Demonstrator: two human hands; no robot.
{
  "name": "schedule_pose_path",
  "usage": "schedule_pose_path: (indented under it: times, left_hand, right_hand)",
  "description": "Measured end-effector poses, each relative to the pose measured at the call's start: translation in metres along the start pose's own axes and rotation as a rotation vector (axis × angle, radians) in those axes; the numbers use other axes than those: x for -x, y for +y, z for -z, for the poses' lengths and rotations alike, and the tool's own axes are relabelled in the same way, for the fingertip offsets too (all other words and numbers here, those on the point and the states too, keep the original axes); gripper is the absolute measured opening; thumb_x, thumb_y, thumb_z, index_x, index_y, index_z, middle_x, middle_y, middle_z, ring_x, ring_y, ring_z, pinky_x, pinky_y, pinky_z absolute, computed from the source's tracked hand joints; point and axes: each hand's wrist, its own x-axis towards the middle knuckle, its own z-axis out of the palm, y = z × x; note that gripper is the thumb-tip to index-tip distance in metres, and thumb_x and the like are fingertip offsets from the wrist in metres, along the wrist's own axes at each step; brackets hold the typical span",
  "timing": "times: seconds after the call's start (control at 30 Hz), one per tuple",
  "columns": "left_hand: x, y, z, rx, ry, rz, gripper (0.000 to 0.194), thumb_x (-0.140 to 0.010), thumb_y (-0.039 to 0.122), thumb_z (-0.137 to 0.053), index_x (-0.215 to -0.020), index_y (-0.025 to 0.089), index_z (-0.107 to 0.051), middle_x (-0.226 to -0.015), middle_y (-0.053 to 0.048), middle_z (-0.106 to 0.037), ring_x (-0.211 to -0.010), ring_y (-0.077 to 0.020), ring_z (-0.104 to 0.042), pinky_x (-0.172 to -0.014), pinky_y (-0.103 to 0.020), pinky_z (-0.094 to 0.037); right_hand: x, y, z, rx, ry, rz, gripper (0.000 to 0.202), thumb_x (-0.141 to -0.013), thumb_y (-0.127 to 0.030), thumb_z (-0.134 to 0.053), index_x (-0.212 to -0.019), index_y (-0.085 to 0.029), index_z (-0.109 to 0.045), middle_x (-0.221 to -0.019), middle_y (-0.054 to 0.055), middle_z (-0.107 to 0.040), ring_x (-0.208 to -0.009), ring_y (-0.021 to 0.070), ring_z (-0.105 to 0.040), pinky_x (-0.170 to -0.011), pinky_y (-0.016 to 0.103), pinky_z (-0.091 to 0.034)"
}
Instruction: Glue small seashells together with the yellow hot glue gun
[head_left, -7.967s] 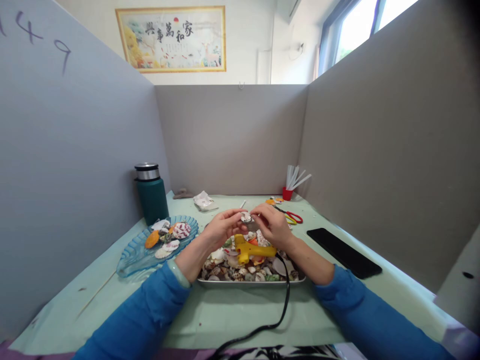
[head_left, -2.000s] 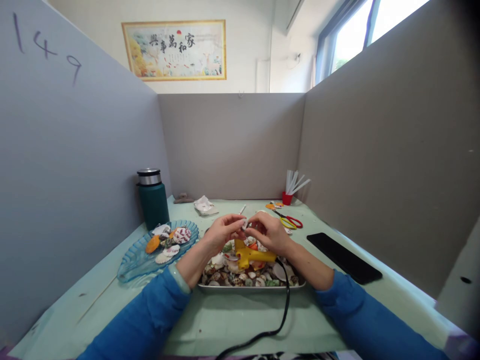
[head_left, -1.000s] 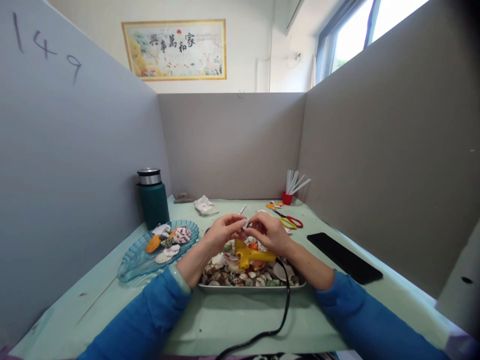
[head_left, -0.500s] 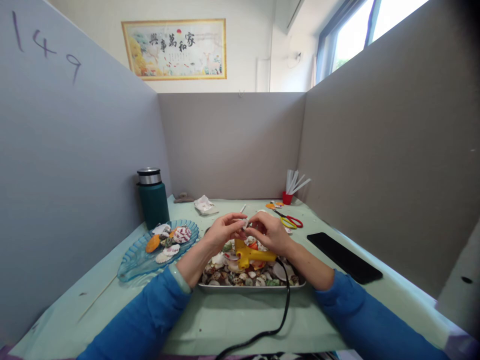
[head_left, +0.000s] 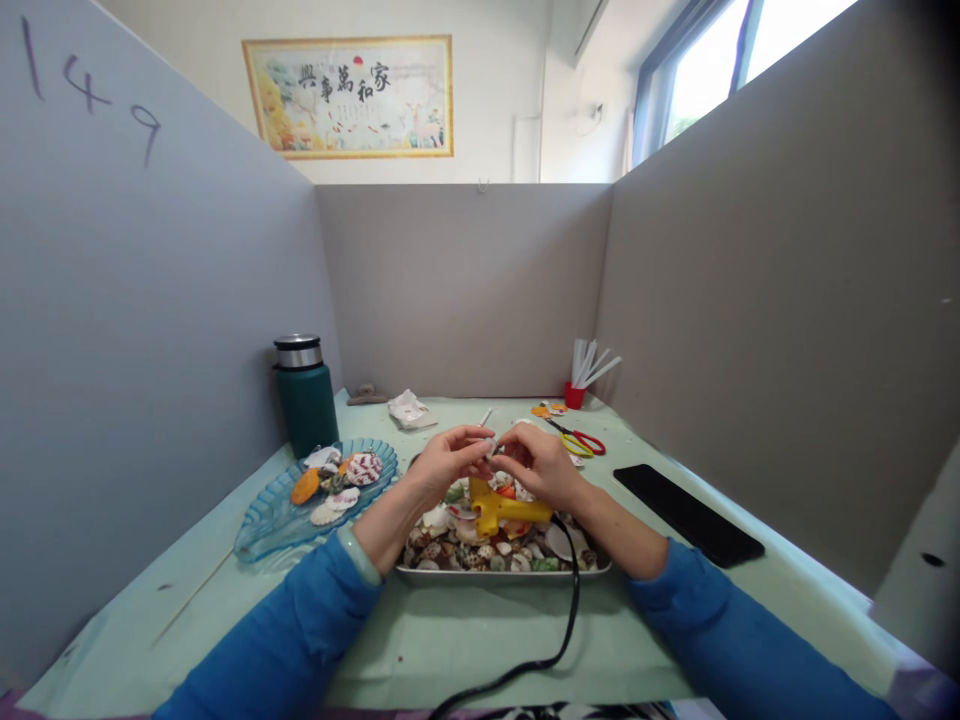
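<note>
My left hand (head_left: 452, 462) and my right hand (head_left: 543, 466) meet above a metal tray (head_left: 510, 574) full of seashells. Between their pinched fingertips is a small whitish piece (head_left: 490, 449), mostly covered by the fingers, so its kind is unclear. Under the hands a yellow glue gun (head_left: 495, 510) lies on the shells (head_left: 442, 553), and its black cord (head_left: 574, 600) runs toward me over the tray's front edge. A thin white stick (head_left: 486, 416) shows just beyond my fingers.
To the left are a blue scalloped dish (head_left: 262, 530) with shells, a thin wooden stick (head_left: 193, 597) and a green bottle (head_left: 306, 410). On the right lie scissors (head_left: 585, 442), a black phone (head_left: 686, 512) and a red cup (head_left: 575, 396) of white sticks. Grey panels enclose three sides.
</note>
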Motion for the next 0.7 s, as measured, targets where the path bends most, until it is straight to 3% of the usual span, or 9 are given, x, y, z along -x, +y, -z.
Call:
schedule_pose_path:
  times: [0.27,0.5,0.7]
  left_hand:
    - [0.0002,0.0021,-0.0022,0.089,0.000,0.017,0.034,-0.073,0.030,-0.066,-0.101,0.012,-0.060,-0.063,-0.003,-0.062,-0.059,-0.0136,-0.061,-0.066,-0.029,-0.050]
    - [-0.0005,0.0026,-0.0027,0.111,0.004,0.015,0.031,-0.070,0.022,-0.065,-0.099,0.012,-0.061,-0.071,-0.005,-0.064,-0.063,-0.0156,-0.063,-0.071,-0.033,-0.050]
    - [0.0014,0.0020,-0.0051,0.014,0.004,-0.024,0.031,-0.070,0.026,-0.067,-0.097,0.013,-0.060,-0.083,-0.006,-0.064,-0.064,-0.0151,-0.063,-0.071,-0.033,-0.050]
  right_hand:
    - [0.0006,0.0011,-0.0001,-0.030,-0.004,-0.070,0.032,-0.080,-0.041,-0.061,-0.101,-0.018,-0.052,-0.077,0.001,-0.056,-0.052,0.0083,-0.048,-0.054,0.022,-0.039]
    - [0.0002,-0.0003,-0.0005,-0.006,-0.008,-0.047,0.025,-0.085,-0.039,-0.054,-0.099,-0.018,-0.054,-0.080,0.003,-0.057,-0.053,0.0093,-0.048,-0.056,0.023,-0.040]
    - [-0.0001,-0.0018,0.0003,-0.001,-0.019,-0.015,0.024,-0.086,-0.036,-0.053,-0.103,-0.019,-0.054,-0.081,0.003,-0.057,-0.056,0.0103,-0.048,-0.057,0.024,-0.040]
